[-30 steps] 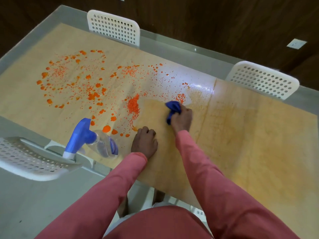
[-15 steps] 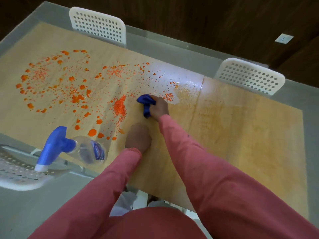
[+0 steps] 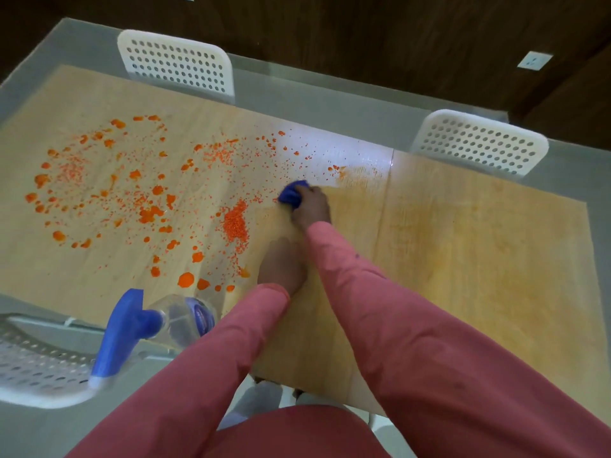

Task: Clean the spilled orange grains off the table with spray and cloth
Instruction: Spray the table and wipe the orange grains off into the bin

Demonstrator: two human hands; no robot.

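Orange grains (image 3: 235,223) lie scattered over the left half of the wooden table (image 3: 463,246), with a dense heap near the middle. My right hand (image 3: 310,208) grips a bunched blue cloth (image 3: 292,193) and presses it on the table at the right edge of the spill. My left hand (image 3: 281,264) rests on the table near the front edge, blurred, fingers curled under and holding nothing. A clear spray bottle (image 3: 178,317) with a blue trigger head stands at the front edge, left of my left arm.
Two white perforated chairs (image 3: 178,66) (image 3: 479,142) stand at the far side. A third white chair (image 3: 36,358) is at the near left. The table's right half shows faint orange smears. A dark wooden wall lies beyond.
My right hand has slid the blue cloth leftward and farther from me along the spill's right edge. My left hand stays planted near the front edge. The camera view has shifted.
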